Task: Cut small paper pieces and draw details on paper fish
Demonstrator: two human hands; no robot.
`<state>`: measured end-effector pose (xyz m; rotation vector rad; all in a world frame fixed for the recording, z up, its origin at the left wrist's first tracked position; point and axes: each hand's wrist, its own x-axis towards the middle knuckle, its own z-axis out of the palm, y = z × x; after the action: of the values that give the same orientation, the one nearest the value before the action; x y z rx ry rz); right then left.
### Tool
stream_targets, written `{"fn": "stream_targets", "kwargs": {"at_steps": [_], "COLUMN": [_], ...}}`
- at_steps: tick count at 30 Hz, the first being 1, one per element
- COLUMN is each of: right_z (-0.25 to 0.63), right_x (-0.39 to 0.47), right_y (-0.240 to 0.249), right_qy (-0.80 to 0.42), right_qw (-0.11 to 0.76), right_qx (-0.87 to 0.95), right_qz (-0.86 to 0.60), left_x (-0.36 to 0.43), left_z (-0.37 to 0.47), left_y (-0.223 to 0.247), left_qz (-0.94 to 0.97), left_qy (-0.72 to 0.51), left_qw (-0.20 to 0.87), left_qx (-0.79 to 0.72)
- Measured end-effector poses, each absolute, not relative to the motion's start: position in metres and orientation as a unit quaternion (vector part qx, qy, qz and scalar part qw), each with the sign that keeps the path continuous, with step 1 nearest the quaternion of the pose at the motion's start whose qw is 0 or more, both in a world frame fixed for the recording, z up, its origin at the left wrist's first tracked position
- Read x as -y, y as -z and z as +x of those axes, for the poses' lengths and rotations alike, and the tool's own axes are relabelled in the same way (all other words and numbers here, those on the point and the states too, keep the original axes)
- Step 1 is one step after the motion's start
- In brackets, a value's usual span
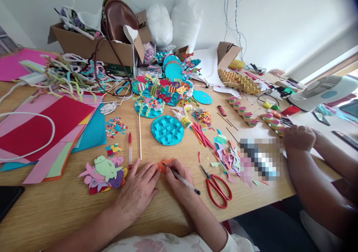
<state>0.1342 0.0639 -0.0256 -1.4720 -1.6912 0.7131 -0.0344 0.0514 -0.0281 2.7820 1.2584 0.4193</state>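
Observation:
My right hand (180, 172) grips a black pen (186, 182), its tip touching a small orange paper cutout (163, 165) on the table. My left hand (141, 186) lies flat, fingers stretched out, with the fingertips against the cutout's left edge; part of the cutout is hidden between both hands. Left of that hand is a pile of paper fish (104, 170) in green, pink and purple. Just beyond it lie a red pen (130, 151) and a thin wooden stick (140, 136). Red-handled scissors (218, 188) rest open to the right of my right hand.
A blue textured paper disc (167, 130) lies ahead, near a glue bottle (183, 118). Coloured paper sheets (46, 129) are stacked left, paper scraps (231, 157) scattered right. Decorated fish crafts (162, 90) and a cardboard box (92, 50) stand behind. Another person's hands (299, 138) are at right.

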Motion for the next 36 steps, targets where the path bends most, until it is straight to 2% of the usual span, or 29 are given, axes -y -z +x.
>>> {"fn": "stream_targets", "kwargs": {"at_steps": [24,36], "right_z": [0.1352,0.1367], "right_x": [-0.0627,-0.0641], "right_y": [0.0290,0.0276], "right_qy": [-0.267,-0.258], "right_qw": [0.353,0.390], "right_qx": [0.672,0.650], "right_qz": [-0.593,-0.599], "left_x": [-0.0509,-0.0502], "left_z": [-0.0249,-0.0253], "left_y": [0.0264,0.0271], "left_qz": [0.884,0.886], "left_qy": [-0.129,-0.128], "left_qw": [0.051,0.036], "left_qx": [-0.445,-0.444]}}
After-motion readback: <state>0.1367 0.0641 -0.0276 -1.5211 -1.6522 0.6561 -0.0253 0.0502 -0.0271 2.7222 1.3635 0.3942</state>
